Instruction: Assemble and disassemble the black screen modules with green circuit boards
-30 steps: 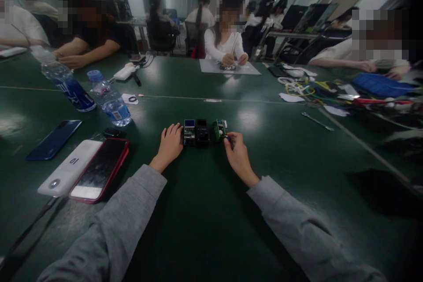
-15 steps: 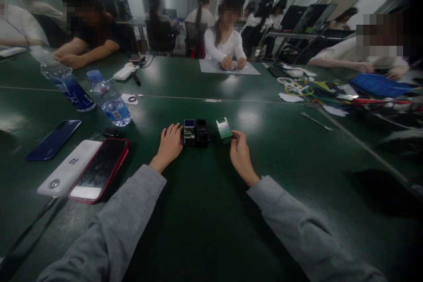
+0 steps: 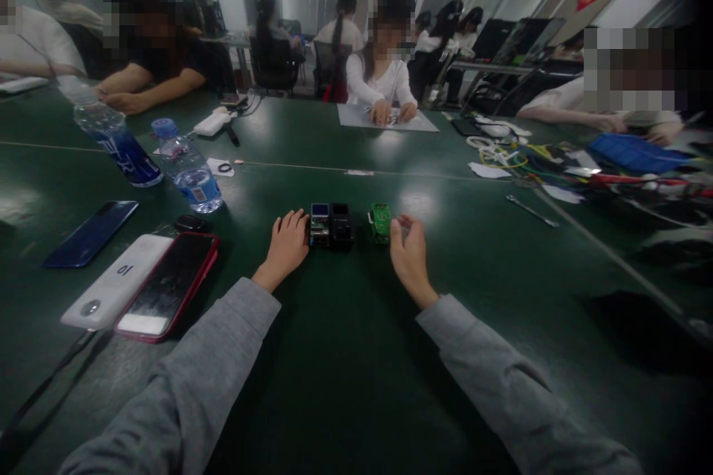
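Note:
A small black device (image 3: 330,225) with a blue screen and exposed boards sits on the dark green table (image 3: 345,356). My left hand (image 3: 287,246) rests against its left side, fingers curled on the table beside it. A small green circuit board (image 3: 381,222) lies a little to the device's right. My right hand (image 3: 409,258) is just right of the board, thumb touching its edge, fingers loosely bent and apart with nothing in them.
At left lie a red-cased phone (image 3: 167,283), a white power bank (image 3: 118,291), a dark blue phone (image 3: 90,232) and two water bottles (image 3: 186,165). A wrench (image 3: 532,211) and tangled cables (image 3: 557,159) lie at right. Other people sit across the table.
My right hand pulled the green board off the device's right end, carried it a little right and set it down, then loosened its grip. My left hand stayed put.

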The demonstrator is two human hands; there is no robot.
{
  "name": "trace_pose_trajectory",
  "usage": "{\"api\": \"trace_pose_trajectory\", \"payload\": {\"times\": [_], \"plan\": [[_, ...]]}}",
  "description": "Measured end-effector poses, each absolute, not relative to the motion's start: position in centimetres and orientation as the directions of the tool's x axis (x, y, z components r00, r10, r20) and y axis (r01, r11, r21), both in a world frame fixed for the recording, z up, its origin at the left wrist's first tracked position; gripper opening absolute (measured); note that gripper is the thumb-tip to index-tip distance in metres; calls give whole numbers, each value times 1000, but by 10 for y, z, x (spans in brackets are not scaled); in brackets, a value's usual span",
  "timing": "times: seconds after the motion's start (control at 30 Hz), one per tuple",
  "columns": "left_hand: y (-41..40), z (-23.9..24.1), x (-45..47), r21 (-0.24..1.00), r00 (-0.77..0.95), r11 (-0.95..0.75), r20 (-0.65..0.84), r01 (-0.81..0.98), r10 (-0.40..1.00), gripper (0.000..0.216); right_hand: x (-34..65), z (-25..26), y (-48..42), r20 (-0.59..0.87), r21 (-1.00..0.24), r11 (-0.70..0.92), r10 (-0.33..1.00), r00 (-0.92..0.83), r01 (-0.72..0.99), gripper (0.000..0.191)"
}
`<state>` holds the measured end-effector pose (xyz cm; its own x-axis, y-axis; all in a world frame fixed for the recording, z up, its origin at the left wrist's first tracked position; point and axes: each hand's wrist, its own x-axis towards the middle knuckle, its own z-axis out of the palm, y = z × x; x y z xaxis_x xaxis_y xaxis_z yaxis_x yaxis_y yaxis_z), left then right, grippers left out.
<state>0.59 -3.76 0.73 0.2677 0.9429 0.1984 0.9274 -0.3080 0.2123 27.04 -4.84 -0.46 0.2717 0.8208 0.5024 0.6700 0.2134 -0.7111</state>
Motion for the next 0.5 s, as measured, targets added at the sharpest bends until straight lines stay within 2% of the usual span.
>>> {"api": "trace_pose_trajectory", "payload": {"times": [0.13, 0.2, 0.37, 0.43, 0.5], "plan": [[-38, 6, 6, 212, 265, -308, 208, 927, 941, 54, 261, -3, -33, 533, -580, 241, 834, 139, 778, 61], [-38, 7, 6, 210, 261, -303, 205, 929, 943, 54, 263, -3, -31, 515, -538, 248, 854, 81, 806, 58], [-39, 10, 7, 209, 261, -299, 193, 931, 946, 55, 315, -3, -51, 450, -528, 283, 893, -19, 800, 51], [-39, 10, 7, 211, 266, -304, 192, 929, 945, 55, 357, -5, -68, 428, -512, 222, 903, 23, 830, 54], [-39, 9, 7, 215, 268, -307, 194, 927, 944, 54, 405, -4, -90, 403, -502, 87, 904, 143, 861, 60]]}}
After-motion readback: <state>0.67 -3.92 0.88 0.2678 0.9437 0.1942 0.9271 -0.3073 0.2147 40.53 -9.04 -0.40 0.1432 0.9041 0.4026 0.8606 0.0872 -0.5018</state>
